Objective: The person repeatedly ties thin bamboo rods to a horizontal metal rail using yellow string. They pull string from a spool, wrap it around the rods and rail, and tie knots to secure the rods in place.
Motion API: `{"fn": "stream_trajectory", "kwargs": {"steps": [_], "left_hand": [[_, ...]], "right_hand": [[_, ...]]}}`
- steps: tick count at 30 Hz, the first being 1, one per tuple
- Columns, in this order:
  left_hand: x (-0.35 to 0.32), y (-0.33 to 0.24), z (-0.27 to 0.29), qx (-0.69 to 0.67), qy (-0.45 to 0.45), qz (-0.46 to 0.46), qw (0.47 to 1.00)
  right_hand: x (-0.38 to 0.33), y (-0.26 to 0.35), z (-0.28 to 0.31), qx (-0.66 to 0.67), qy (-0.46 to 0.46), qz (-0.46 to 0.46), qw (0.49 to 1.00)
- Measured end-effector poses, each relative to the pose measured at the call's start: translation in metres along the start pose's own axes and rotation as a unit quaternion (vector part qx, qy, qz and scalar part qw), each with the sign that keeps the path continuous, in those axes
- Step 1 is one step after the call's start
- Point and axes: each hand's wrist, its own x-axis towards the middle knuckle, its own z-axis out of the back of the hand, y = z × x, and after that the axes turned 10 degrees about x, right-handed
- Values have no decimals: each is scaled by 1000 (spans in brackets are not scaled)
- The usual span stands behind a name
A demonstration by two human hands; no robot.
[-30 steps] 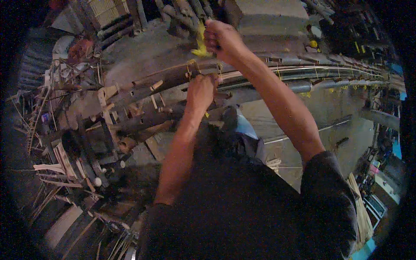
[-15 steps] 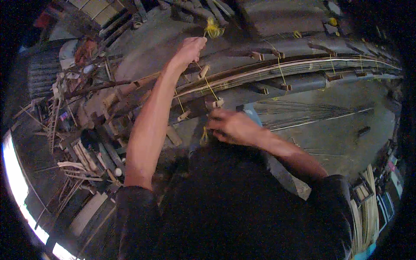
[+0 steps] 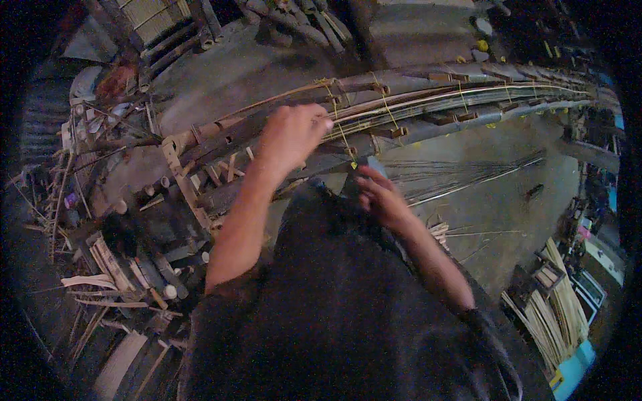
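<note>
A long curved bundle of bamboo strips and poles [image 3: 428, 107] runs across the view, bound at intervals with yellow string ties. My left hand [image 3: 294, 134] is closed over the bundle, its fingertips at a yellow string [image 3: 344, 144] that runs tight from the strips down toward my right hand. My right hand [image 3: 378, 194] sits lower, close to my dark shirt. Its fingers are curled at the string's lower end.
Short bamboo pegs and cut offcuts [image 3: 134, 254] are heaped at the left. Thin split strips [image 3: 461, 177] lie fanned on the concrete floor at the right. A stack of pale slats [image 3: 555, 307] stands at the lower right. More poles [image 3: 294, 17] lie at the top.
My left hand has dropped from high above the bundle onto the strips. My right hand stays low by my chest; a second ago it was raised high with a bunch of yellow string.
</note>
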Motion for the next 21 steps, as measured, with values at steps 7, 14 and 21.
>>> {"fn": "stream_trajectory", "kwargs": {"steps": [7,14,21], "left_hand": [[-3,38,-88,83,-39,-38,995],[5,30,-83,87,-171,-79,978],[4,-2,-59,56,-46,109,991]], "right_hand": [[-39,161,-89,-514,-18,264,816],[104,234,-135,-631,153,323,688],[202,169,-50,-314,-125,424,840]]}}
